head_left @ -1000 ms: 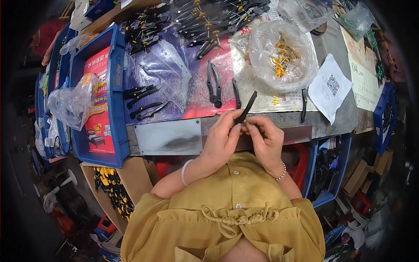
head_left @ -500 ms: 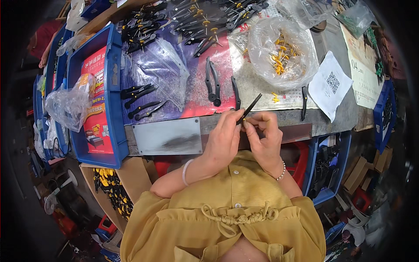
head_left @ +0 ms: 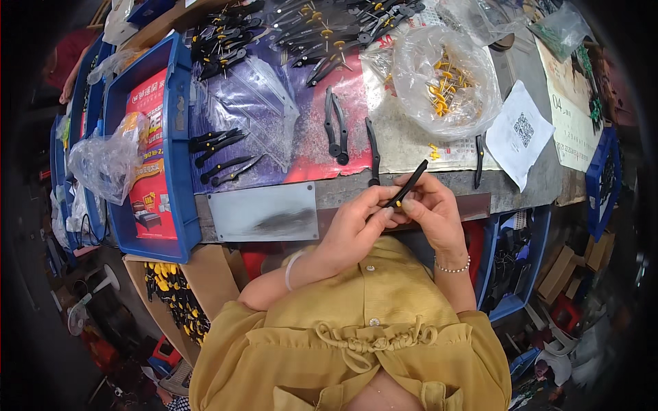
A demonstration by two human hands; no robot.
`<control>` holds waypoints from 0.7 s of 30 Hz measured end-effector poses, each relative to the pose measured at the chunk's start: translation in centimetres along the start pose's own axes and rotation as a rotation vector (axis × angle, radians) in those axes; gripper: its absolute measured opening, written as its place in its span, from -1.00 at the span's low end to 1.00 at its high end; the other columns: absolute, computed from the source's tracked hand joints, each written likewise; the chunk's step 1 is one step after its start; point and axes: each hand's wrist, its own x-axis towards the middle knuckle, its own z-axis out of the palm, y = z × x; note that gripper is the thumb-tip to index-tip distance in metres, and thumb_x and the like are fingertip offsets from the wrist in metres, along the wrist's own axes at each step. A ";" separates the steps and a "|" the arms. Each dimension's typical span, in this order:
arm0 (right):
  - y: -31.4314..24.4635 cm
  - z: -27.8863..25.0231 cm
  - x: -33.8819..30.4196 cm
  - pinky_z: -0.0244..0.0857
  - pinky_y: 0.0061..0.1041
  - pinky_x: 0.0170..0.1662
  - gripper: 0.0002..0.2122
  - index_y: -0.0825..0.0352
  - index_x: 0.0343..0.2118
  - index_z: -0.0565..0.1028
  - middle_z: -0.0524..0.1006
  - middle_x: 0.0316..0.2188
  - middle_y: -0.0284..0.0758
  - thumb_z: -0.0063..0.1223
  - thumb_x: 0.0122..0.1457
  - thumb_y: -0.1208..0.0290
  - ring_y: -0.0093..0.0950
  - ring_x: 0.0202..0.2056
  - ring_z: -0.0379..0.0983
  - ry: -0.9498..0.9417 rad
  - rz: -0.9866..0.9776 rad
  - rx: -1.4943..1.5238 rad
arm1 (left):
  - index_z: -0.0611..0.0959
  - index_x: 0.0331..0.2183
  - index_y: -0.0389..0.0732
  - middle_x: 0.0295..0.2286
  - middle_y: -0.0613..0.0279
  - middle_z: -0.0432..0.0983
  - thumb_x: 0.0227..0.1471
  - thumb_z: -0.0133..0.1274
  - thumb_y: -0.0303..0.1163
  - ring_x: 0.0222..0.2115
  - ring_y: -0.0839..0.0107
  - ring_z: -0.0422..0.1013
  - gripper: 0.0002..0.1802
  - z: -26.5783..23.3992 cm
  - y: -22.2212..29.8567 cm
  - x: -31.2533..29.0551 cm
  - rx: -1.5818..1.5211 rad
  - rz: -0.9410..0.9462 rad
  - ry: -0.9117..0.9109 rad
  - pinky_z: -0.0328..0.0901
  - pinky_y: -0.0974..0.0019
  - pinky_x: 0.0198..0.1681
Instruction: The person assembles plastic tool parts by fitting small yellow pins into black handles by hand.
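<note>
My left hand [head_left: 363, 218] and my right hand [head_left: 433, 212] meet in front of my chest, at the table's near edge. Both are closed on a slim black part [head_left: 412, 179], which slants up to the right. A small yellow piece [head_left: 398, 203] shows on it between my fingertips; the part's lower end is hidden by my fingers. Just beyond my left hand lies a long black arm-like piece [head_left: 373, 147]. Left of that rests a hinged pair of black arms [head_left: 336, 130]. Small yellow pieces [head_left: 434, 151] lie farther off on the paper.
A clear plastic bag [head_left: 411, 103] holds yellow-headed metal pins. Black tools with yellow discs [head_left: 322, 34] are heaped at the back. A blue tray [head_left: 179, 137] stands left, a grey metal plate [head_left: 233, 212] at the near edge, a white paper sheet [head_left: 504, 147] right. Below are a cardboard box [head_left: 212, 274] and blue bin [head_left: 514, 305].
Both hands have come slightly toward me and to the right with the black part. It has turned in my fingers and shows a broader side, and its yellow piece is plainer.
</note>
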 end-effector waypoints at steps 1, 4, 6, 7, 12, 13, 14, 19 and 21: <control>0.2 -0.5 -0.1 0.35 -0.61 -0.27 -0.75 0.44 -0.11 0.36 0.50 -0.25 -0.27 0.01 0.14 0.53 -0.60 -0.31 0.42 -0.004 -0.025 -0.029 | 0.33 -0.01 -0.38 -0.14 0.11 0.40 0.17 -0.22 -0.55 -0.15 0.37 0.41 -0.67 0.1 0.0 0.0 -0.112 -0.032 -0.031 0.32 0.35 -0.11; 0.0 -0.6 -0.2 0.29 -0.70 -0.31 -0.77 0.42 -0.15 0.44 0.52 -0.33 -0.36 0.00 0.17 0.42 -0.66 -0.36 0.40 0.011 -0.038 -0.025 | 0.33 -0.02 -0.38 -0.14 0.11 0.39 0.17 -0.20 -0.53 -0.14 0.38 0.40 -0.67 0.1 -0.2 0.0 -0.133 -0.051 -0.063 0.30 0.36 -0.08; 0.7 -1.3 -0.2 0.26 -0.73 -0.37 -0.81 0.39 -0.21 0.48 0.51 -0.40 -0.42 0.02 0.16 0.42 -0.71 -0.41 0.37 0.075 -0.066 -0.134 | 0.34 -0.03 -0.38 -0.15 0.12 0.40 0.17 -0.19 -0.52 -0.15 0.39 0.40 -0.69 0.0 -0.6 0.1 -0.153 -0.049 -0.075 0.30 0.36 -0.08; 0.7 -1.2 -0.3 0.26 -0.73 -0.37 -0.81 0.39 -0.21 0.48 0.51 -0.40 -0.42 0.02 0.16 0.42 -0.71 -0.41 0.37 0.077 -0.066 -0.133 | 0.35 -0.05 -0.38 -0.16 0.13 0.40 0.17 -0.18 -0.52 -0.15 0.39 0.40 -0.70 0.0 -0.7 0.1 -0.173 -0.047 -0.086 0.30 0.36 -0.08; 0.7 0.1 -0.1 0.14 -0.78 -0.48 -0.86 0.36 -0.26 0.50 0.50 -0.47 -0.48 0.04 0.15 0.46 -0.78 -0.48 0.31 0.131 -0.090 -0.117 | 0.40 -0.12 -0.35 -0.24 0.22 0.42 0.16 -0.13 -0.48 -0.25 0.50 0.39 -0.76 0.0 -0.8 0.2 -0.173 -0.045 -0.041 0.31 0.42 -0.17; 0.7 0.2 -0.1 0.14 -0.78 -0.48 -0.86 0.36 -0.26 0.50 0.50 -0.47 -0.48 0.04 0.15 0.46 -0.78 -0.48 0.31 0.132 -0.090 -0.117 | 0.41 -0.15 -0.34 -0.26 0.26 0.42 0.15 -0.11 -0.47 -0.28 0.54 0.38 -0.77 -0.1 -0.9 0.3 -0.143 -0.086 -0.022 0.31 0.45 -0.20; 0.8 0.3 -0.1 0.13 -0.79 -0.50 -0.87 0.37 -0.27 0.50 0.50 -0.47 -0.49 0.04 0.15 0.47 -0.79 -0.49 0.30 0.144 -0.077 -0.127 | 0.41 -0.15 -0.34 -0.26 0.26 0.42 0.15 -0.11 -0.47 -0.28 0.54 0.38 -0.77 -0.1 -0.8 0.3 -0.143 -0.086 -0.023 0.31 0.45 -0.20; 0.7 0.9 0.0 0.09 -0.81 -0.54 -0.89 0.37 -0.30 0.50 0.49 -0.48 -0.50 0.04 0.15 0.47 -0.81 -0.52 0.28 0.169 -0.094 -0.213 | 0.44 -0.18 -0.30 -0.33 0.32 0.43 0.15 -0.09 -0.41 -0.37 0.65 0.32 -0.79 -0.2 -1.0 0.3 -0.019 -0.020 0.034 0.27 0.52 -0.33; 0.4 1.3 0.1 0.08 -0.80 -0.55 -0.90 0.37 -0.31 0.51 0.48 -0.51 -0.51 0.03 0.15 0.47 -0.81 -0.54 0.26 0.169 -0.120 -0.240 | 0.44 -0.18 -0.30 -0.34 0.33 0.43 0.15 -0.10 -0.41 -0.38 0.65 0.32 -0.79 -0.4 -0.8 0.2 -0.017 -0.034 0.019 0.26 0.52 -0.34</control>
